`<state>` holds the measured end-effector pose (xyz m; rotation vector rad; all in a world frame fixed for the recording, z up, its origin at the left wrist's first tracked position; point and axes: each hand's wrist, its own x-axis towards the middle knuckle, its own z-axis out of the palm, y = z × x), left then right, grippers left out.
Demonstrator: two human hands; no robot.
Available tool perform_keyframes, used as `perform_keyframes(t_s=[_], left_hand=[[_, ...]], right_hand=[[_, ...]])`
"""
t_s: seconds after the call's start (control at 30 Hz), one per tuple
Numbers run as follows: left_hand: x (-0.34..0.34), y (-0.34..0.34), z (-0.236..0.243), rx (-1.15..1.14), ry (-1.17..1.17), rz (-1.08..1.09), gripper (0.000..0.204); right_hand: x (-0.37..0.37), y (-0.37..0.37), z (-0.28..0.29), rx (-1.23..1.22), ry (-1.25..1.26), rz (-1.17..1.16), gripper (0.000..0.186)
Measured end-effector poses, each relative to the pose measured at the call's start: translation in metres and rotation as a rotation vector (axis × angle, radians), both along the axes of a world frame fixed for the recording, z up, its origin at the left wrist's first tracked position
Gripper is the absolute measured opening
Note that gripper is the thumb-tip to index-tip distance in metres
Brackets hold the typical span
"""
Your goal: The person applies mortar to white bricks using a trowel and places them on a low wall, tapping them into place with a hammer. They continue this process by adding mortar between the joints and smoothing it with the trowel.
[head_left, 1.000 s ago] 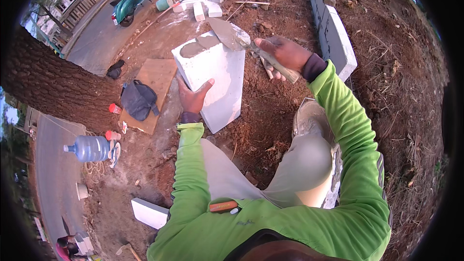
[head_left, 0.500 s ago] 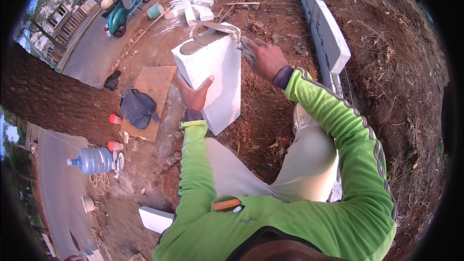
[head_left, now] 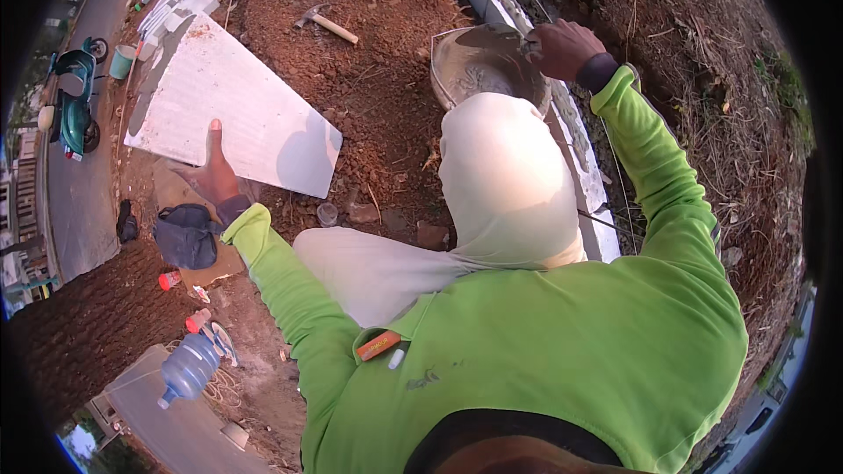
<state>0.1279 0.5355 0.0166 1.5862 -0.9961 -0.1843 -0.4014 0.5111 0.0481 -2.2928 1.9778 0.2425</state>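
My left hand (head_left: pixel 213 177) grips the lower left edge of a large white building block (head_left: pixel 246 114), thumb over its broad face and fingers underneath. The block stands tilted on the soil, and grey mortar (head_left: pixel 154 79) coats its far left end. Over on the right, my right hand (head_left: pixel 566 48) is closed at the rim of a bucket (head_left: pixel 446 66) holding wet grey mortar (head_left: pixel 481 79). A trowel (head_left: pixel 530 46) shows only in small part at its fingers; the blade is hidden. My bent knee covers the bucket's near side.
A low block wall (head_left: pixel 580 154) runs along the right, with a string beside it. A hammer (head_left: pixel 329 25) lies on the red soil. White offcuts (head_left: pixel 180 0), a teal bucket (head_left: pixel 123 61), a dark bag (head_left: pixel 186 235) and a blue water bottle (head_left: pixel 190 367) lie leftward.
My right hand has moved from the block's top with the trowel to the mortar bucket on the right. The view has turned right; my left hand still holds the block, now leaning more leftward.
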Motion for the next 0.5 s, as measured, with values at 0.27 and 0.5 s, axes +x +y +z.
perform_keyframes(t_s=[0.27, 0.5], left_hand=[[-0.027, 0.002, 0.008, 0.011, -0.094, -0.066, 0.109], [-0.020, 0.005, 0.004, 0.050, -0.101, -0.017, 0.106]], right_hand=[[0.008, 0.001, -0.145, 0.124, 0.084, -0.085, 0.025], [-0.062, 0.009, -0.057, 0.620, -0.453, -0.334, 0.051]])
